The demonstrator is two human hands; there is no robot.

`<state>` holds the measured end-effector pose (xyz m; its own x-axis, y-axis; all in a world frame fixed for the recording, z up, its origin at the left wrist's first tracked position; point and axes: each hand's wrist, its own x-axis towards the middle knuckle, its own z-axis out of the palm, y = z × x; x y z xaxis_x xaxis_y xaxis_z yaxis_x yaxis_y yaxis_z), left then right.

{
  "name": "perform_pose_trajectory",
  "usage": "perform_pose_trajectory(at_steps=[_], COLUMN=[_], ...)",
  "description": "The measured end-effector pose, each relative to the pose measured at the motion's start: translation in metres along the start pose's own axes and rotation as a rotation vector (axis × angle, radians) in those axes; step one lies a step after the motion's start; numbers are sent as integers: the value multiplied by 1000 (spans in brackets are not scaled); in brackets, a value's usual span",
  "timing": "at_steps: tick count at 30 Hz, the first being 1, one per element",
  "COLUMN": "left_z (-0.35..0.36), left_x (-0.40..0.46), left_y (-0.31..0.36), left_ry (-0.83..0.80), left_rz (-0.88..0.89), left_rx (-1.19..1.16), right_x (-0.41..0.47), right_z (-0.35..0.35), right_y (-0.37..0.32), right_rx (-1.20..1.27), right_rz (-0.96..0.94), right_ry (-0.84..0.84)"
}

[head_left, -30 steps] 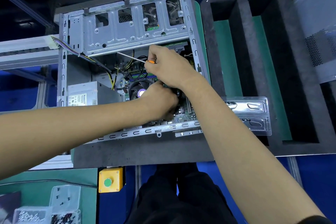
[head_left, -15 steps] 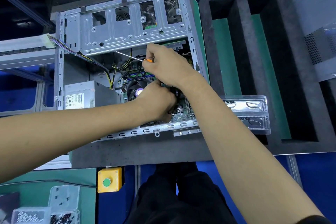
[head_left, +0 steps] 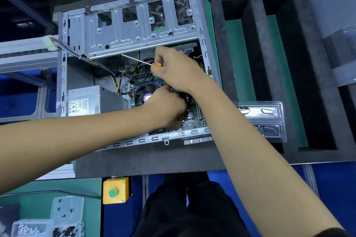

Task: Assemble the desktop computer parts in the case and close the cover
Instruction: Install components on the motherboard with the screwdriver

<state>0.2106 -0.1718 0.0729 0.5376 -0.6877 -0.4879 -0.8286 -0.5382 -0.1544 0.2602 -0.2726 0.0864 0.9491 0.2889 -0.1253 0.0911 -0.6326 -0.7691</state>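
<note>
Hands inside ribbed sheet-metal case.

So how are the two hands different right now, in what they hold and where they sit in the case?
The right hand grips a screwdriver with an orange handle, shaft pointing up-left; the left hand shows no tool, and whatever its curled fingers touch is hidden. The right hand sits higher, just under the drive cage; the left sits lower, beside the CPU fan. Both reach into the open case over the motherboard.
</note>
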Motion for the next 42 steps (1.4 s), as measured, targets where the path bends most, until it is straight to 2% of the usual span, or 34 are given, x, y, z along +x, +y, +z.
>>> perform_pose_trajectory(at_steps=[6,13,18,22,33,38,42], left_z=[-5,5,16,22,16,17,18], left_x=[0,-1,-16,-30,-42,-47,-49], left_y=[5,-10,-22,-27,-31,-33,-28], left_ry=[-16,-20,191,370,521,508,337], left_rz=[-24,70,182,250,338,313,72], left_rx=[60,-80,-296,-346,-426,-463,-714], right_x=[0,0,0,0,0,1,0], right_z=[-1,-1,-1,-1,-2,-2,-2], right_y=[0,-1,-2,-1,-3,-2,-2], right_rx=[-3,0,-4,14,22,16,21], right_rz=[2,0,13,13,12,17,20], right_ry=[-4,-2,-10,-14,-17,-24,-35])
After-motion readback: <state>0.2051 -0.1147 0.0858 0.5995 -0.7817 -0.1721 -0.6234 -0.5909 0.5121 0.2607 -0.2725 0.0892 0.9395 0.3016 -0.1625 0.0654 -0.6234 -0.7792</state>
